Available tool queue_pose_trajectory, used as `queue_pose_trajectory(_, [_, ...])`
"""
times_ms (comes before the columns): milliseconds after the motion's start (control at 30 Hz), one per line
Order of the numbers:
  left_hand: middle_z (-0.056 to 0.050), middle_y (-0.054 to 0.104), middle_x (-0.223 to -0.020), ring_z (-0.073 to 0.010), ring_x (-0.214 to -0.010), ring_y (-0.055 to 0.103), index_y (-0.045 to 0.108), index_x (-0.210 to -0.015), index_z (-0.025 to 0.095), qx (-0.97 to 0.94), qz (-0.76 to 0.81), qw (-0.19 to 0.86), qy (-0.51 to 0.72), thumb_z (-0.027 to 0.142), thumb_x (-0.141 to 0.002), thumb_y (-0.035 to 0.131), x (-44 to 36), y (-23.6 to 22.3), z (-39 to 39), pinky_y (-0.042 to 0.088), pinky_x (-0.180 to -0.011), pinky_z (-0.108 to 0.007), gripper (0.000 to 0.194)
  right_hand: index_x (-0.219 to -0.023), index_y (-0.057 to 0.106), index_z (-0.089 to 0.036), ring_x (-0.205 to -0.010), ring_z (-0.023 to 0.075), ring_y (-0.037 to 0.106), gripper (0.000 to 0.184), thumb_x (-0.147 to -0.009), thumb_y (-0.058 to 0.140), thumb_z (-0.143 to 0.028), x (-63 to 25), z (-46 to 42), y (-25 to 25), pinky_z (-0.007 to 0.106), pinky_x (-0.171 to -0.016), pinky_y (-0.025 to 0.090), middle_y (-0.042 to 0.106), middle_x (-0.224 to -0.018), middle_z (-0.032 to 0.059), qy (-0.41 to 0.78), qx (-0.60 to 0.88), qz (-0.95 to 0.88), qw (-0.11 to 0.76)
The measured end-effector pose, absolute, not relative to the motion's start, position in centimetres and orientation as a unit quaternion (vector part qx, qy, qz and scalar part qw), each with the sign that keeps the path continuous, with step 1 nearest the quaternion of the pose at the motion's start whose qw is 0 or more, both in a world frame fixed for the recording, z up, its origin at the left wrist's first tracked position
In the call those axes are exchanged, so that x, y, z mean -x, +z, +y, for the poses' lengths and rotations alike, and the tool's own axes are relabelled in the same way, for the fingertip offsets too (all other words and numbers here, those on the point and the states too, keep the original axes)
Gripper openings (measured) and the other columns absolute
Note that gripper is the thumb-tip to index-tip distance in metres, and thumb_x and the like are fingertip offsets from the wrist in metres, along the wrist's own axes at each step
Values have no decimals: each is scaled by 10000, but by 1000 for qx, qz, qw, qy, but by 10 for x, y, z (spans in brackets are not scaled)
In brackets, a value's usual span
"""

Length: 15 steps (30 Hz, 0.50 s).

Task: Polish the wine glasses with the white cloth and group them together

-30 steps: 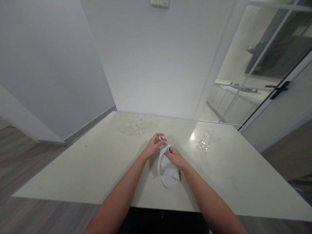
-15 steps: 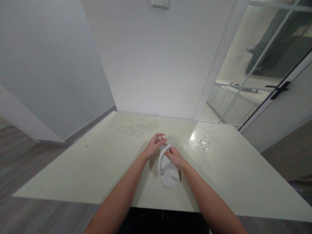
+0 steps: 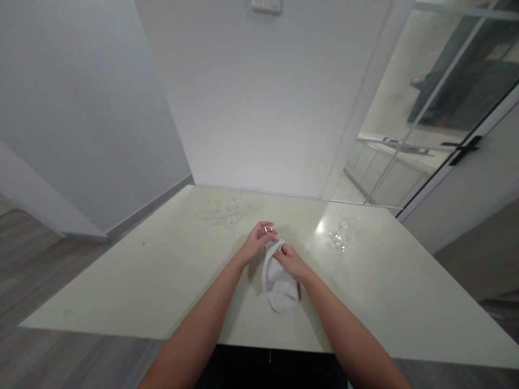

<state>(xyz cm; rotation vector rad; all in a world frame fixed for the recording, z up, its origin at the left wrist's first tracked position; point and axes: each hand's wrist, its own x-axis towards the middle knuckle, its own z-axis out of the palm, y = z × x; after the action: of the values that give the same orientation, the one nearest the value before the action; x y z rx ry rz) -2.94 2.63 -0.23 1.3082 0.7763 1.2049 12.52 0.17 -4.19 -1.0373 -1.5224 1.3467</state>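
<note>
My left hand point(image 3: 257, 241) is curled round a small clear glass point(image 3: 266, 231) above the middle of the pale table point(image 3: 141, 281). My right hand point(image 3: 290, 260) grips a white cloth point(image 3: 279, 283) and presses its top end against the glass. The cloth's loose end hangs down and rests toward the table. Most of the glass is hidden by my fingers and the cloth.
A cluster of clear glasses point(image 3: 227, 210) stands at the back left of the table, another group of glasses point(image 3: 344, 233) at the back right. A white wall rises behind the table, and a glass partition point(image 3: 425, 108) with a dark door handle is on the right.
</note>
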Motion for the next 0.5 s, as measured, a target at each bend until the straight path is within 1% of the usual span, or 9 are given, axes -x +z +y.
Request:
queue_pose_trajectory(133, [-59,647,-966,-154,-816,628,511,-1115,170,-558,327,564,514,370,-727,704,29,-3,26,479,-809,-317,477,-889,631,-164,-731,142,507,291,-780,619,-433,-125,2,-42,254,-668,395,612,-801,0,526,420,-604,428])
queue_pose_trajectory(233, [-56,648,-970,-152,-823,624,517,-1099,172,-555,325,562,520,373,-701,731,28,-4,26,475,-820,-322,495,-873,629,-164,-712,138,498,281,-788,608,-431,-125,2,-42,250,-655,386,603,-777,-5,523,421,-602,431])
queue_pose_trajectory(500, [-26,633,-884,-138,-791,606,542,-1026,167,-556,346,539,530,359,-663,768,27,-6,28,472,-760,-280,469,-841,633,-167,-711,142,492,280,-772,622,-439,-125,2,-40,255,-675,389,600,-751,-9,524,413,-598,443])
